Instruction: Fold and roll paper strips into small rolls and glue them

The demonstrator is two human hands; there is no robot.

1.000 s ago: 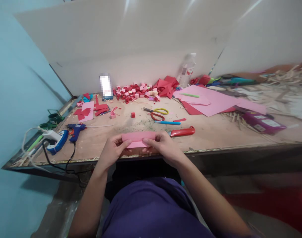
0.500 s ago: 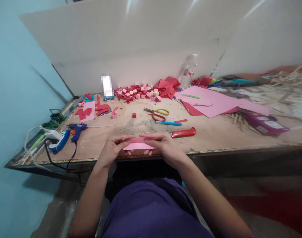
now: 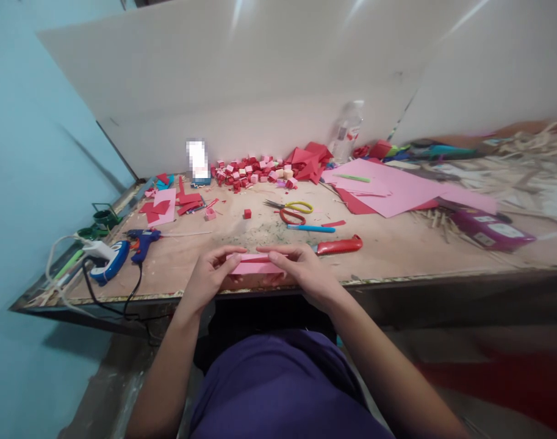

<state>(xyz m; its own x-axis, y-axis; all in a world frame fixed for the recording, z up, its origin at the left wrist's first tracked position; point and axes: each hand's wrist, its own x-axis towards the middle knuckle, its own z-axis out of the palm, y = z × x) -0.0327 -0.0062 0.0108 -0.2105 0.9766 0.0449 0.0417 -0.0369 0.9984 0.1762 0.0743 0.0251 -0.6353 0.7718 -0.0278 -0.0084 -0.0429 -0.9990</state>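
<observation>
Both hands pinch a small pink paper strip (image 3: 255,266) at the near edge of the wooden table (image 3: 397,250). My left hand (image 3: 209,277) grips its left end with fingers curled over the top. My right hand (image 3: 301,271) grips the right end, index finger laid along the upper fold. The paper lies folded nearly flat between them. A red-handled cutter (image 3: 337,246) lies just right of my right hand.
Scissors (image 3: 290,210) and a blue pen (image 3: 310,228) lie beyond the hands. A blue glue gun (image 3: 141,239) and cabled charger (image 3: 104,259) sit at left. Red and pink paper cubes (image 3: 253,171), pink sheets (image 3: 388,186), a bottle (image 3: 346,131) and wooden sticks (image 3: 525,146) fill the back and right.
The pink paper, held up as a wide strip a second ago, has been folded down and now lies flatter and narrower between my fingers. My hands stayed in place.
</observation>
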